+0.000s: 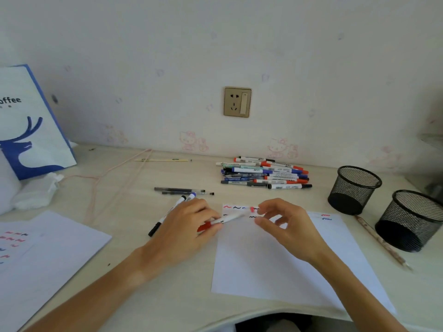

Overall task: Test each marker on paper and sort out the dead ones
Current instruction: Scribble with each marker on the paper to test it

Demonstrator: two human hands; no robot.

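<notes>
**Red marker at the cap, over the test sheet**

Just below the middle of the frame, the left hand [189, 224] grips a red marker [225, 219] by its barrel, fingers curled round it, the red end poking out under the palm. The right hand [282, 221] sits at the marker's other end, thumb and forefinger narrowed around a small red cap [252, 209]; whether the cap is coming off or going on cannot be told. Both hover over the paper [263, 259], whose top edge already carries red, black and blue squiggles [236, 207].

To do this step well, I would keep the barrel steady and move the cap straight along its line, not at an angle. A fresh stroke belongs on bare paper beside the existing marks, so a faint line shows plainly.

The untested pile of markers [263, 173] lies upper right of centre; two mesh cups [354, 188] stand at right, a few tested markers [177, 204] left of the hands.
</notes>
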